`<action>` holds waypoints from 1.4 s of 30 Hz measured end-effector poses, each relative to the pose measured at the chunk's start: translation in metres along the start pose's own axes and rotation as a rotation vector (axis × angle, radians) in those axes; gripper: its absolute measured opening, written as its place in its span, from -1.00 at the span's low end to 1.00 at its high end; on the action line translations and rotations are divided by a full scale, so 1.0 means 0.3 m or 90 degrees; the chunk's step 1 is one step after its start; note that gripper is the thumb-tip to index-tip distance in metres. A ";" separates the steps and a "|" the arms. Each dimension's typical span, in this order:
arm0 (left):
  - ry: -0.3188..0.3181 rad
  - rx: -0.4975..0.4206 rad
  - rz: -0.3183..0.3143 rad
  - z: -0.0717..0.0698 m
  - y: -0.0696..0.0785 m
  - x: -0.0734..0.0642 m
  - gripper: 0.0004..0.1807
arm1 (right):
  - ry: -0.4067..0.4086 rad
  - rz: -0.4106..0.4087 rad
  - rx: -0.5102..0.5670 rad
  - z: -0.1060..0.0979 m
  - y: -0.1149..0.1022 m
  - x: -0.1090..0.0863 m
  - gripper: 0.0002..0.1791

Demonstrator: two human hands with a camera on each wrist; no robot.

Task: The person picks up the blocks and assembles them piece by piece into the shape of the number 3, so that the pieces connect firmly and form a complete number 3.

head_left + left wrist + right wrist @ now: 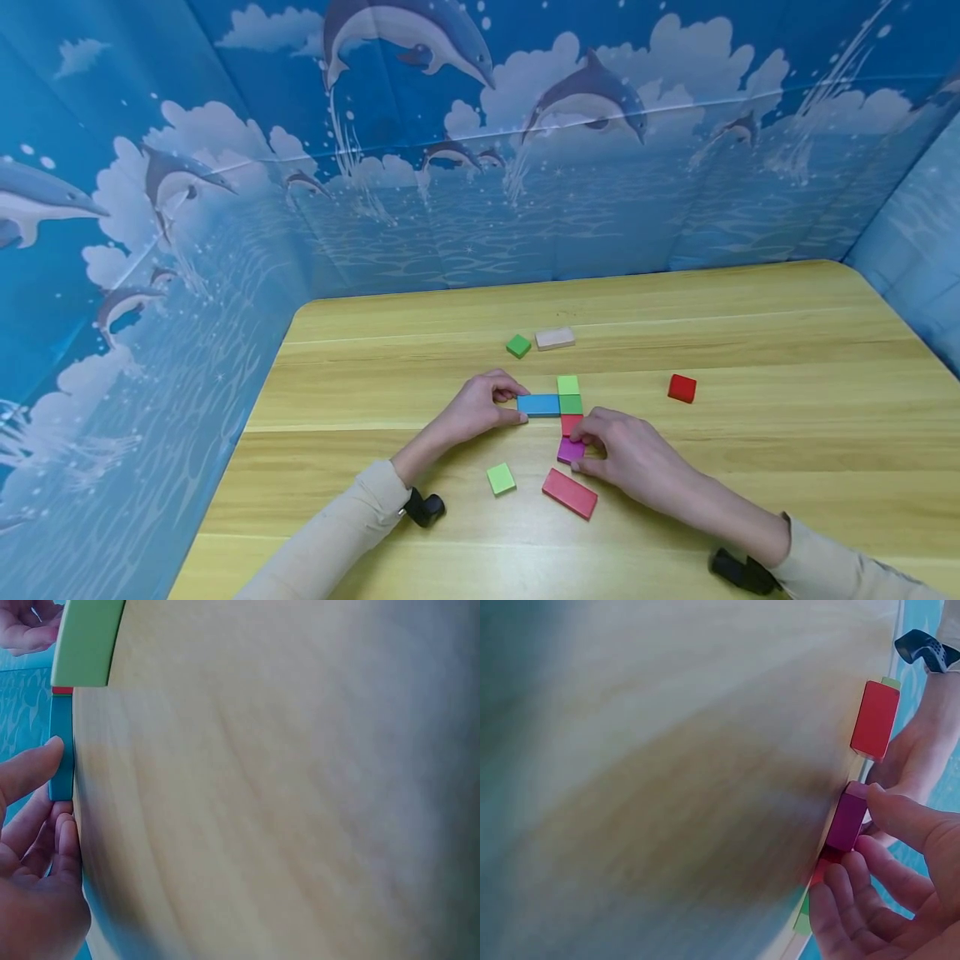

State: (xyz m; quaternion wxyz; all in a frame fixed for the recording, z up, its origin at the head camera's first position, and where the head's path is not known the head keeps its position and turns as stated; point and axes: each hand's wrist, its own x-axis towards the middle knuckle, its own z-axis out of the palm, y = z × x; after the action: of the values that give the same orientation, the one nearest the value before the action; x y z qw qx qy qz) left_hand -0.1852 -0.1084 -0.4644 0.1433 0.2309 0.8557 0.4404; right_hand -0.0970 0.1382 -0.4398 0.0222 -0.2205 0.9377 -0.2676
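At the bottom of the frame, two beige sleeves [330, 533] reached in over a wood-grain table [787, 433], each with a small black device [426, 508] at the wrist. Nearest on the tabletop, below centre, lay a long red block [570, 493], set at a slant, and to its left a loose light green block [501, 479].

Just above, right of centre, the right hand [626, 454] pinched a purple block [570, 451] between thumb and fingers. The purple block sat slightly turned at the lower end of a column; above it came a small red block [572, 425], a green block [571, 404] and, on top, a lime block [567, 385]. At centre, the left hand [483, 407] held the left end of a blue block [538, 406] between thumb and fingers; its right end met the column's green block.

Farther right stood a bright red block [682, 388]. Beyond the column lay a green diamond-turned block [518, 346] beside a pale block [555, 337]. Behind the table, a blue curtain [480, 225] printed with dolphins filled the top.
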 end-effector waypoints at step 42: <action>-0.001 -0.009 -0.010 0.001 0.012 -0.003 -0.70 | -0.026 -0.147 -0.075 -0.072 0.065 0.112 -0.61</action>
State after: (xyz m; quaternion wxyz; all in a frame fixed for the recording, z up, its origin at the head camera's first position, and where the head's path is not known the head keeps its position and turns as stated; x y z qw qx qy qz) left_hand -0.1834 -0.1067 -0.4614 0.1493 0.2235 0.8542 0.4452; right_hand -0.1386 0.1495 -0.4287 -0.0026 -0.3334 0.9196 -0.2079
